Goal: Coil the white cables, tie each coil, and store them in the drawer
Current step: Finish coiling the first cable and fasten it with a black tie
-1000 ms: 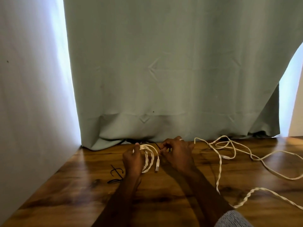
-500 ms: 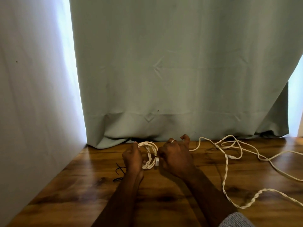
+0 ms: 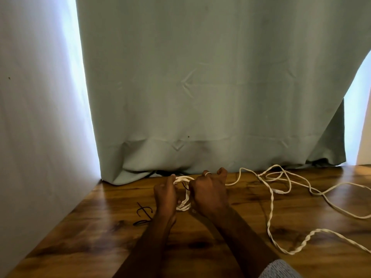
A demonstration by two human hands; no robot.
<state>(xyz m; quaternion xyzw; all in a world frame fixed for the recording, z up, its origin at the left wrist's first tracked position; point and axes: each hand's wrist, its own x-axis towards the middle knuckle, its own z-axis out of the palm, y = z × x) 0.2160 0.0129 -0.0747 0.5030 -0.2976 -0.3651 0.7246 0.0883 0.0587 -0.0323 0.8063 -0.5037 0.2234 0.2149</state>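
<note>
While the coil point(image 3: 183, 194) of white cable is gripped just below the centre of the frame, both hands are now closed tight around it: the left hand point(image 3: 165, 194) is curled on its left side, and the right hand point(image 3: 208, 192) is clenched on its right side, with two fingers raised at the top. Half a second ago a gap was seen between the hands and the white plug end was showing; now the hands are drawn closer together, that plug is hidden, and a thin dark tie point(image 3: 185, 185) is glimpsed across the coil between the knuckles. Whether the tie is pinched by either hand cannot be told. The loose cable point(image 3: 270, 215) is seen trailing from behind the right hand across the wooden table point(image 3: 100, 233) toward the right edge of the frame, its loops lying much as before. Spare black ties point(image 3: 143, 214) are left on the wood at the lower left of the hands, unmoved. The green curtain point(image 3: 200, 97) is seen filling the upper frame.
</note>
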